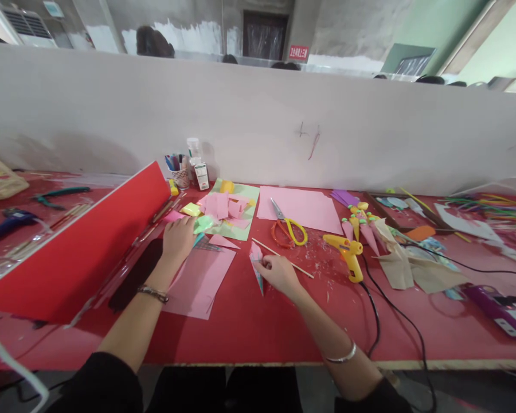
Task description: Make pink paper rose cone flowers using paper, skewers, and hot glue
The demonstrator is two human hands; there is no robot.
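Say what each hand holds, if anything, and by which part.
The right hand pinches the pink folded paper at its right edge. The left hand rests by a green paper scrap; a grip cannot be told.

Red table (262, 327), cluttered. Centre: scissors (288, 229) on large pink sheet (303, 207), glue gun (348, 252), wooden stick (284, 258), folded pink piece (256, 258). Front-left: second pink sheet (200, 281), red board (77, 252). Back: pen cup (180, 175).

Red table (262, 330), white partition (370, 132) behind
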